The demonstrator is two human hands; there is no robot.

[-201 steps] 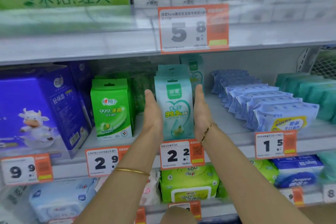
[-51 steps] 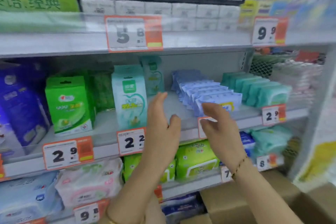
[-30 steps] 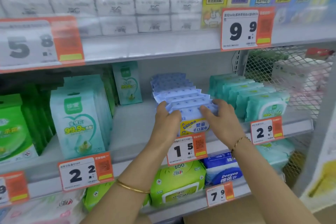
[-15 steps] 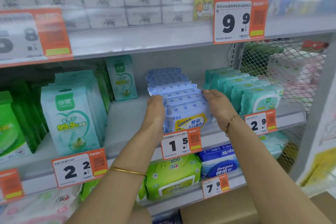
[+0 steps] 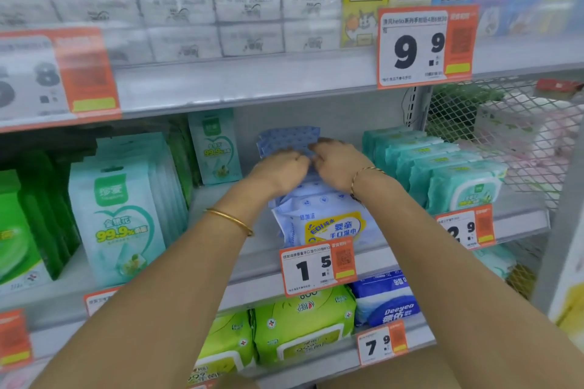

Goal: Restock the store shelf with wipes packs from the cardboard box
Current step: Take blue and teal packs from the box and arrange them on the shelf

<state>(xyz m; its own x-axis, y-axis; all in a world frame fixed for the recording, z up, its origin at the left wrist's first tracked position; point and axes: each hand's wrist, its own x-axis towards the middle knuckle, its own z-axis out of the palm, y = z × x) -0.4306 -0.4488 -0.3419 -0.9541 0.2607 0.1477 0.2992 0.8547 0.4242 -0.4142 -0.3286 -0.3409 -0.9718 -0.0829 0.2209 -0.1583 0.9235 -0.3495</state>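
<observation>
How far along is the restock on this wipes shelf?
Looks done: the teal hanging packs and the lidded teal packs stand in rows to the front. In hand: left hand and right hand grip the tops of the blue wipes packs above the 1.5 price tag. Left: probably straightening that row and filling the bare shelf beside it; the cardboard box is not clearly in view.

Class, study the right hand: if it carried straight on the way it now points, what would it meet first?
The right hand points inward and leftward; it would probably meet the rear blue wipes packs first, with the shelf's back panel behind them. Depth is unclear.
</observation>
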